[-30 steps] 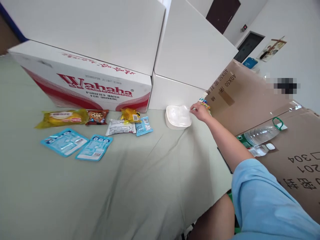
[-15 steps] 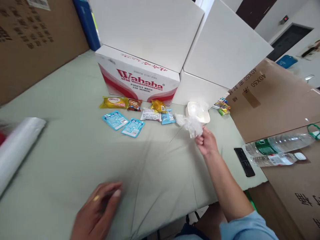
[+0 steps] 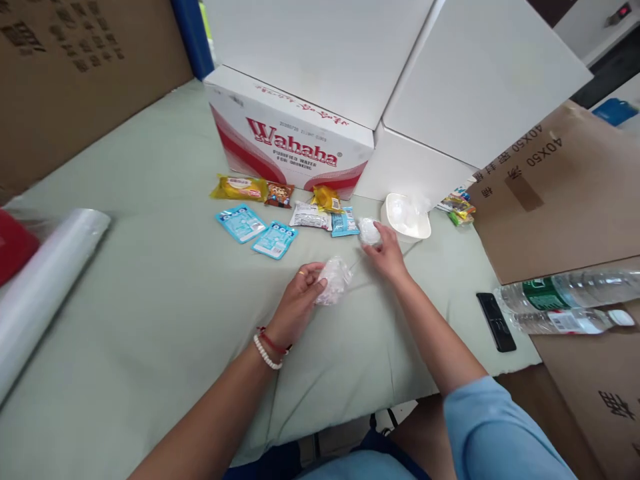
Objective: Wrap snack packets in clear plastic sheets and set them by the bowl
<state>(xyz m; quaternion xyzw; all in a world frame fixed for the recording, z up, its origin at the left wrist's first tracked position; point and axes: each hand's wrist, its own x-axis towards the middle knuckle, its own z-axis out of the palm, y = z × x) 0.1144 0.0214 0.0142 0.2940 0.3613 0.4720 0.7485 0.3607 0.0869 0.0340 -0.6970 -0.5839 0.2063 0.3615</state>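
Near the middle of the table my left hand [image 3: 295, 303] is closed on a crumpled clear plastic bag [image 3: 336, 280]. Further back, my right hand [image 3: 389, 255] has its thumb and fingers on a second crumpled plastic bag [image 3: 369, 231], whitish and smaller. To the right of that hand stands a white tub [image 3: 424, 230] with more clear plastic in it. A light blue packet [image 3: 344, 222], a white packet [image 3: 310, 216] and an amber-wrapped snack [image 3: 327, 199] lie just left of the right hand's bag.
Two flat blue pouches [image 3: 241, 223], a yellow snack pack [image 3: 240, 188] and a brown packet [image 3: 279, 195] lie before the Wahaha carton [image 3: 295, 143]. A plastic roll [image 3: 55, 293] lies left. A phone [image 3: 496, 322] and two bottles [image 3: 570, 293] lie right, near cardboard [image 3: 545, 200].
My left hand has come from the near left to the middle and now holds a plastic bag. The right hand has shifted left from the tub's front with plastic in its fingers.
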